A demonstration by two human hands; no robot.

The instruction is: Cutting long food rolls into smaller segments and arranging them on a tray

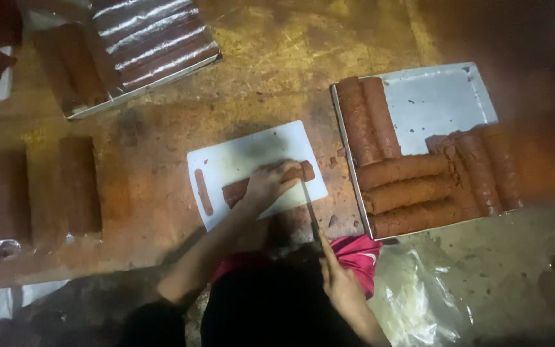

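Head view, looking straight down at a stained brown worktop point(271, 71). White rectangular plastic cutting board point(226, 160) with a slot handle at its left end lies in the middle. One reddish-brown log-shaped roll point(236, 189) lies across the board, its right end sticking out past the fingers. Left hand point(270, 183) is pressed down on top of the roll, fingers curled over it, holding it in place. Right hand point(340, 283) is closed around the handle of a long dark-bladed knife point(309, 209); the blade runs up from the hand to the board's right edge, tip just beside the roll's right end.

Right of the board: flat white rectangular metal tray point(438, 96). It holds reddish-brown rolls point(406, 193): two lying lengthwise at the left side, three stacked crosswise along the lower part, about three more lengthwise at the right, blurred. Upper middle of the tray is bare.

Upper left: another flat tray point(78, 114) with more rolls, some under shiny clear plastic wrap point(155, 38), the rest unwrapped beside them. Count unclear, blurred.

Far left on the worktop: loose dark brown rolls point(79, 183), standing apart from the board, soft focus.

Bottom centre: red cloth point(358, 254) near the right hand, crumpled clear plastic bag point(419, 295) just to its right. Dark clothing fills the lower middle.
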